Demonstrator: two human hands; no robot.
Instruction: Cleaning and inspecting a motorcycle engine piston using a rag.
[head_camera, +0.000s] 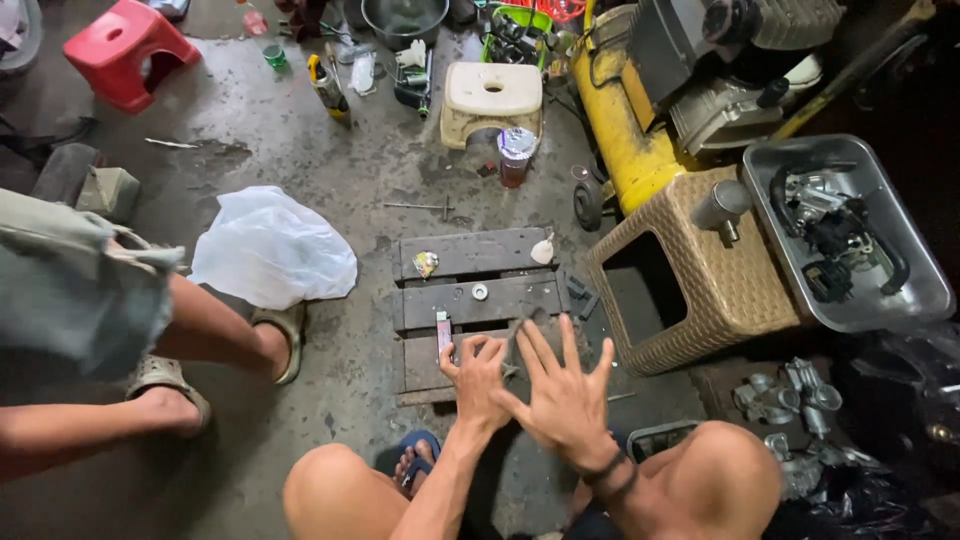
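My left hand (478, 378) rests knuckles-up on the near plank of a small dark wooden pallet (470, 255), fingers curled; whatever lies under it is hidden. My right hand (565, 392) lies beside it and partly over it, fingers spread wide, a dark band on the wrist. It holds nothing. A small pink lighter-shaped object (443, 333) lies on the pallet just left of my left hand. Farther up the planks sit a white ring (480, 291), a crumpled wrapper (425, 263) and a small white piece (543, 250).
Another person's legs in sandals (285, 335) are at the left, beside a white plastic bag (272, 245). A wicker stool (690, 280) lies tipped at the right, by a metal tray (905, 300) of engine parts and a yellow tank (620, 130). Stools, tools and a cup (515, 155) stand beyond.
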